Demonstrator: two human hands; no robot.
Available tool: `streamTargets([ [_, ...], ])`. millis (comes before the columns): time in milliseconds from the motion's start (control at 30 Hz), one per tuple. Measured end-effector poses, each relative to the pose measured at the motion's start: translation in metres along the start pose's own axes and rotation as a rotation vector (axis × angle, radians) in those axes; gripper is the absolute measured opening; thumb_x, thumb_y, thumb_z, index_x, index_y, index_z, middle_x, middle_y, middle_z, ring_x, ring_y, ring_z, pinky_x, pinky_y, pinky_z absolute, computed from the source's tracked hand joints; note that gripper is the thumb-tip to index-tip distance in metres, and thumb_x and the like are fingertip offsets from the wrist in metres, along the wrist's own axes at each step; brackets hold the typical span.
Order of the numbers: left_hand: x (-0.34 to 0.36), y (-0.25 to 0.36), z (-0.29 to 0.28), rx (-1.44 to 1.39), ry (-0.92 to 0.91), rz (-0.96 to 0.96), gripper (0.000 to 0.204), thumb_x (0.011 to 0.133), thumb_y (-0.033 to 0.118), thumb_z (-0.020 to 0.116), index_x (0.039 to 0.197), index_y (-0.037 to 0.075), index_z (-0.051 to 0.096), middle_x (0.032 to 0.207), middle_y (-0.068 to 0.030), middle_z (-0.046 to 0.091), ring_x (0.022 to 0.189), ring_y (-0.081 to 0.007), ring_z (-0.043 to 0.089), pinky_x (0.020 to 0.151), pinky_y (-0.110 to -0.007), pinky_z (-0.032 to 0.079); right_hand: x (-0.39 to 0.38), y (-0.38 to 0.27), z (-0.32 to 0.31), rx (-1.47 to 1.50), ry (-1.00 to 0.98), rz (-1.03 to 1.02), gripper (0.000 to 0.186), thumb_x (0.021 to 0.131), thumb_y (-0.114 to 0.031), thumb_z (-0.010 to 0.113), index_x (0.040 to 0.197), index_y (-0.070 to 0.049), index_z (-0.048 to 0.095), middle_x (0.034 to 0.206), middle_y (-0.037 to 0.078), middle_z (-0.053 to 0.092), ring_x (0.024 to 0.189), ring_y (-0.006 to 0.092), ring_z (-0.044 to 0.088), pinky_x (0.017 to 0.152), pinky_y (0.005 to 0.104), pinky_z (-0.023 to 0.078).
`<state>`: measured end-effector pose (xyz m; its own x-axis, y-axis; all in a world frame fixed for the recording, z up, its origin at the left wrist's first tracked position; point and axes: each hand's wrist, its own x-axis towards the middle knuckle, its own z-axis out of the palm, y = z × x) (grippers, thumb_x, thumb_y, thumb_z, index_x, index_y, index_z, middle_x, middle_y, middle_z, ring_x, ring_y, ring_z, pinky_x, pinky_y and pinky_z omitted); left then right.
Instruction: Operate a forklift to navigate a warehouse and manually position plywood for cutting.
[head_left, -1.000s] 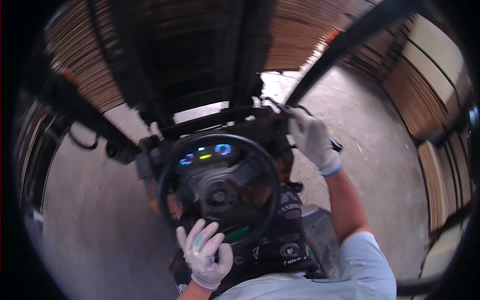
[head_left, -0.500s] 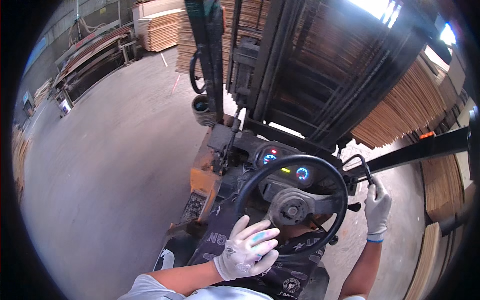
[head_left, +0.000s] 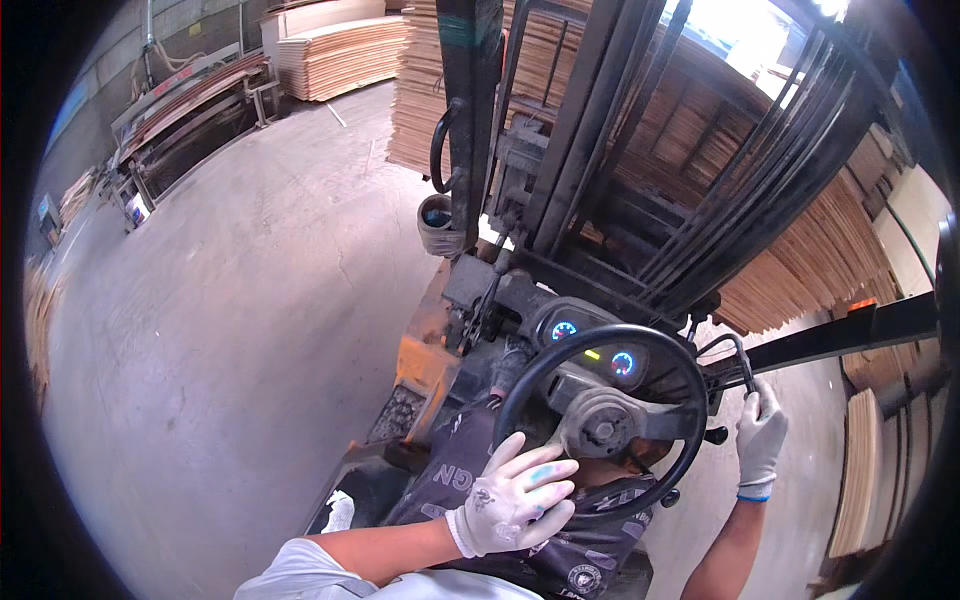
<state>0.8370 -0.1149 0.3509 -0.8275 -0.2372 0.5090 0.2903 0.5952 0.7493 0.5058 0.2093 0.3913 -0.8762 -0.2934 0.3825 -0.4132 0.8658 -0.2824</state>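
My left hand (head_left: 518, 497), in a pale work glove with blue-green stains, lies over the lower left of a black steering wheel (head_left: 507, 398). Its fingers are spread; whether the palm touches anything beneath is hidden. To the right of the wheel, my gloved right hand (head_left: 762, 432) is closed round the upper end of a bent black lever (head_left: 746, 362). Behind the wheel, a dashboard (head_left: 592, 335) shows two lit blue dials and a small yellow-green display. A dark forklift mast (head_left: 590, 130) rises ahead.
Tall stacks of thin wood sheets stand beyond the mast (head_left: 415, 110) and at the right (head_left: 810, 265). More boards (head_left: 856, 470) stand near the right edge. A long machine bench (head_left: 190, 130) is at the far left, across a grey concrete floor (head_left: 240, 290). A round cup holder (head_left: 440, 225) hangs on the left post.
The wheel, dashboard and mast have shifted right in view, and both hands slightly with them. A red dashboard light no longer shows. More of the stacked sheets shows through the mast.
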Motion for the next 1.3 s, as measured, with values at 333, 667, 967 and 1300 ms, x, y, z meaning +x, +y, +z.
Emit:
streamTargets([
  [333, 0.042, -0.002, 0.049, -0.002, -0.063, 0.062, 0.026, 0.084, 0.017, 0.089, 0.107, 0.010, 0.079, 0.126, -0.0107, 0.082, 0.122, -0.0377, 0.076, 0.115, -0.058, 0.043, 0.018, -0.007, -0.028, 0.136, -0.007, 0.067, 0.033, 0.109, -0.011, 0.062, 0.135, 0.001, 0.078, 0.100, 0.031, 0.076, 0.090, 0.0388, 0.081, 0.079, 0.0469, 0.059],
  [667, 0.100, 0.069, 0.171, 0.218, -0.044, 0.150, 0.015, 0.105, 0.016, 0.074, 0.118, 0.010, 0.079, 0.128, -0.0150, 0.083, 0.127, -0.0440, 0.074, 0.130, -0.065, 0.030, 0.075, 0.123, -0.045, 0.045, 0.098, 0.051, 0.026, 0.105, -0.017, 0.068, 0.125, -0.006, 0.081, 0.094, 0.026, 0.078, 0.086, 0.0453, 0.078, 0.077, 0.0529, 0.062],
  [967, 0.105, 0.091, 0.185, 0.177, -0.053, 0.217, 0.019, 0.106, 0.014, 0.073, 0.125, 0.010, 0.076, 0.129, -0.0164, 0.082, 0.129, -0.0439, 0.073, 0.131, -0.065, 0.030, 0.064, 0.142, -0.077, -0.003, 0.121, 0.111, 0.028, 0.105, -0.017, 0.069, 0.126, -0.003, 0.081, 0.095, 0.027, 0.079, 0.085, 0.0435, 0.079, 0.077, 0.0513, 0.063],
  [1300, 0.108, 0.119, 0.201, 0.208, -0.061, 0.221, 0.019, 0.110, 0.017, 0.071, 0.124, 0.005, 0.076, 0.129, -0.0223, 0.081, 0.126, -0.0461, 0.075, 0.129, -0.066, 0.034, 0.029, 0.165, -0.079, 0.129, 0.252, -0.015, 0.031, 0.100, -0.009, 0.073, 0.129, 0.002, 0.075, 0.090, 0.024, 0.075, 0.079, 0.0426, 0.075, 0.073, 0.0507, 0.060],
])
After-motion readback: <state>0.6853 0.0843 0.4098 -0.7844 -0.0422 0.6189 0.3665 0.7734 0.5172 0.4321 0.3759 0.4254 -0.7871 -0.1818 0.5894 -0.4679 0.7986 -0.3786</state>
